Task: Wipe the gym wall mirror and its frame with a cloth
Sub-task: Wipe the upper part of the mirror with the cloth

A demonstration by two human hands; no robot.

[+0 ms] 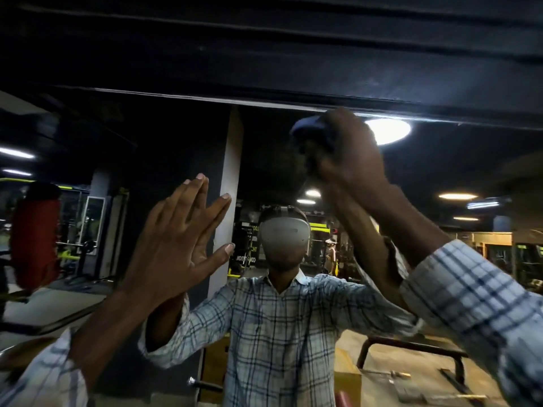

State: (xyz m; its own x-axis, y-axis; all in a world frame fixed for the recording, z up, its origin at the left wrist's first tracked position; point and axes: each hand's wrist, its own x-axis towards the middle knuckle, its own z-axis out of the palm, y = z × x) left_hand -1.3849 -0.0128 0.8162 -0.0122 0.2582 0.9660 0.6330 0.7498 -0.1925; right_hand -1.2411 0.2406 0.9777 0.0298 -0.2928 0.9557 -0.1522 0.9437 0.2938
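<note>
Right hand [346,148], upper right of frame, is bunched around a crumpled blue cloth [308,127] against the glassy wall mirror [176,136], just under its dark top frame [264,92]. Left hand [179,230], centre-left, fingers straight and spread flat on the glass.

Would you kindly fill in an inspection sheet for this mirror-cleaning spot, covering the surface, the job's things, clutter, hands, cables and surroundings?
Surface: wall mirror, reflecting the person and a dim gym; any smears are too dark to judge.
Job's things: blue cloth, bunched high up just under the dark top frame.
Clutter: nothing seen.
Hands: left hand has straight fingers whose tips meet their reflection on the glass; right hand grips the blue cloth.
Cables: nothing seen.
Surroundings: all seen in reflection: red punching bag at the left, a bright ceiling light beside the right hand, and racks behind.
</note>
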